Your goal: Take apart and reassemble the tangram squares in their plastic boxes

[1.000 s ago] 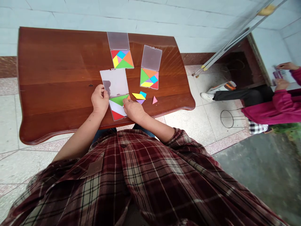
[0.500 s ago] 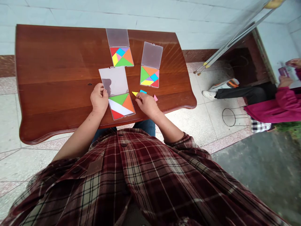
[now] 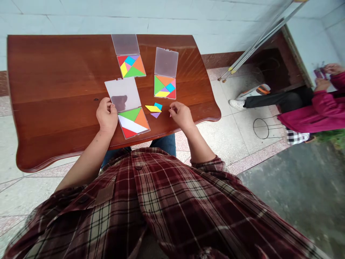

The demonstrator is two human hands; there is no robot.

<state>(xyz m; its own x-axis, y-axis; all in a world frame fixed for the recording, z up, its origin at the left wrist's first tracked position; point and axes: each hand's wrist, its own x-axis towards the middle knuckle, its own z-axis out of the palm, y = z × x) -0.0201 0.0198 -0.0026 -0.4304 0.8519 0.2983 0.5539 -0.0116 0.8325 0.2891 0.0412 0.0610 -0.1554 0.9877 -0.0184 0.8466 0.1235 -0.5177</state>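
Note:
Nearest me on the table lies a tangram case (image 3: 126, 121) with its clear lid (image 3: 123, 91) folded back. Green, orange and red triangles fill part of its tray, and a white strip of the base shows between them. My left hand (image 3: 107, 116) is closed at the left edge of this case, fingers curled by the lid's corner. To the right, my right hand (image 3: 182, 114) pinches at a small pink triangle (image 3: 170, 115), mostly covered by the fingers. Between case and right hand lie a yellow parallelogram (image 3: 154, 108), a blue square (image 3: 159, 105) and a purple triangle (image 3: 155, 115).
Two more open cases with complete tangrams, one at the back (image 3: 131, 66) and one at the right (image 3: 165, 87), lie on the brown wooden table (image 3: 54, 90). Crutches (image 3: 250, 48) lean beyond the table's right end. A person in a magenta top (image 3: 309, 113) sits at the far right.
My right hand has moved right, from the yellow parallelogram to the pink triangle, uncovering the purple triangle. My left hand stays at the case. The whole view has shifted slightly.

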